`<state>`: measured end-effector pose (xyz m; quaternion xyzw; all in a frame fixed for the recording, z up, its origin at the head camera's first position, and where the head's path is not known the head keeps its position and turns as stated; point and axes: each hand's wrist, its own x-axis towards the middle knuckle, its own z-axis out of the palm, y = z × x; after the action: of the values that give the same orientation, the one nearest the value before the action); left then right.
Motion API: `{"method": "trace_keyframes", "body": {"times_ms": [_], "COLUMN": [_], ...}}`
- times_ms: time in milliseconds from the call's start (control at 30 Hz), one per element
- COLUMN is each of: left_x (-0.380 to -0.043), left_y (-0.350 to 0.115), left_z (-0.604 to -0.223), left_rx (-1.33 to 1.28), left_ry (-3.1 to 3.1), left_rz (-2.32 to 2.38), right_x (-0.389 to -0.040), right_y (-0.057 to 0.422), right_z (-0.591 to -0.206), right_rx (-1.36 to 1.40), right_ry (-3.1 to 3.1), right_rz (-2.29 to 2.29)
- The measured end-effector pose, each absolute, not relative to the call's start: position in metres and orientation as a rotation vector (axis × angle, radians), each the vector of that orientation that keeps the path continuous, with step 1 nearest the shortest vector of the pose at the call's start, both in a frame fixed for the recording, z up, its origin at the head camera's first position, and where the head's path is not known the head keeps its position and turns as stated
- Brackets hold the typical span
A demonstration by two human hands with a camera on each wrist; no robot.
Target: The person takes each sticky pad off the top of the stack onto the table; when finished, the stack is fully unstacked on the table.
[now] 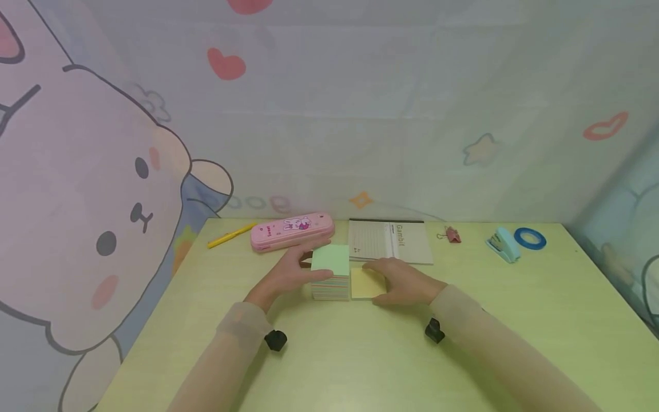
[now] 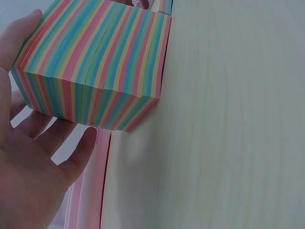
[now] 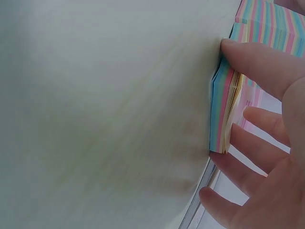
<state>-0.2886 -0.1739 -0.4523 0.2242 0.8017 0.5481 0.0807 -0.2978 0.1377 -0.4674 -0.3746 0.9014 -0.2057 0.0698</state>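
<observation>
A tall block of striped, coloured sticky notes (image 1: 330,288) with a green top sheet stands mid-table. My left hand (image 1: 289,272) holds it from the left, thumb on the near side and fingers round the far side. In the left wrist view, the block (image 2: 95,52) shows pink, blue, green and yellow layers. Right beside it lies a much thinner sticky note pad (image 1: 366,284) with a yellow top. My right hand (image 1: 408,281) grips this pad from the right, thumb at its near edge, fingers at the far edge. The right wrist view shows the thin pad (image 3: 222,112) low on the table.
Behind the hands lie a pink pencil case (image 1: 292,231), a yellow pen (image 1: 231,235) and a notebook (image 1: 390,241). Farther right are a red binder clip (image 1: 452,234), a light blue stapler (image 1: 504,245) and a blue tape roll (image 1: 530,238). A printed curtain (image 1: 360,114) hangs behind the table.
</observation>
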Motion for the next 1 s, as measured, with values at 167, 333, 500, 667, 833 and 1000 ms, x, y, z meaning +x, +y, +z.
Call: {"method": "trace_keyframes", "body": {"times_ms": [167, 333, 500, 667, 833, 1000], "left_x": [-0.289, -0.29, -0.289, -0.288, -0.289, -0.291], "left_y": [-0.174, -0.174, -0.175, -0.176, -0.175, -0.175], "left_z": [-0.452, -0.452, -0.452, -0.453, -0.454, -0.458], "left_rx": [0.667, 0.682, 0.678, 0.698, 0.731, 0.763], "left_ry": [2.402, 2.397, 2.402, 2.399, 2.381, 2.349], "left_rz": [1.642, 1.641, 1.63, 1.642, 1.677, 1.705], "right_x": [-0.298, -0.296, -0.293, -0.29, -0.292, -0.294], "right_y": [0.137, 0.137, 0.131, 0.105, 0.078, 0.07], "right_z": [-0.467, -0.465, -0.455, -0.431, -0.417, -0.417], "right_rx": [-1.139, -1.122, -1.107, -1.145, -1.268, -1.275], "right_ry": [2.712, 2.707, 2.714, 2.714, 2.658, 2.688], "right_rz": [-0.622, -0.623, -0.703, -0.906, -0.978, -0.866]}}
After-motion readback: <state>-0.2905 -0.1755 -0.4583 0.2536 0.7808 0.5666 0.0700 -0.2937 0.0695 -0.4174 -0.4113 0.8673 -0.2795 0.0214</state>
